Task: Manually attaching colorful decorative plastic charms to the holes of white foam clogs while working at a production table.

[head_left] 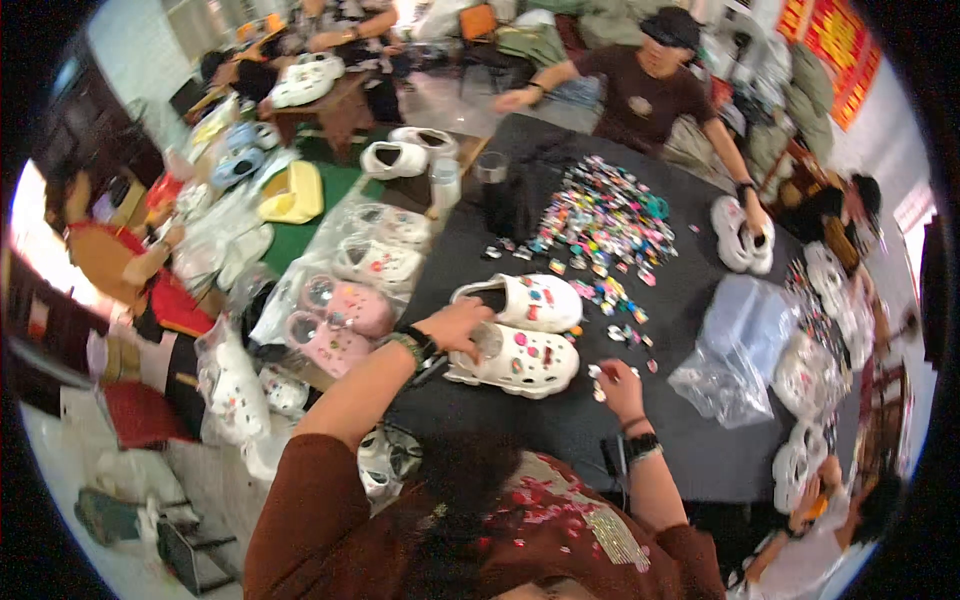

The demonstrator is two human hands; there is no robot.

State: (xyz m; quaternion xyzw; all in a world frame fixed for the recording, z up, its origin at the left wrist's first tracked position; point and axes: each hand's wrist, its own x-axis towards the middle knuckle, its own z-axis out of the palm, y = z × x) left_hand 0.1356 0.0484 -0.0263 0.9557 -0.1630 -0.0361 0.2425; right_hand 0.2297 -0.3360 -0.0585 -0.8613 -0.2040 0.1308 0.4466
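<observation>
Two white clogs lie side by side on the black tabletop in front of me, toes pointing right. The far white clog (pixel 545 300) and the near white clog (pixel 525 362) both carry small colourful charms on their uppers. My left hand (pixel 455 325) is at the heel end, its fingers closed on the near clog at its opening. Right of the clogs, low over the table, my right hand (pixel 620 388) has its fingers pinched together at a small white charm (pixel 598 372). Beyond the clogs spreads a heap of many-coloured charms (pixel 605 215).
Pink clogs (pixel 345 320) and more white clogs (pixel 380 262) in clear plastic sit to the left. A bluish plastic bag (pixel 735 335) lies at right. Across the table, a person in dark clothes (pixel 650 95) touches white clogs (pixel 742 240). A bottle (pixel 445 187) stands at the far left corner.
</observation>
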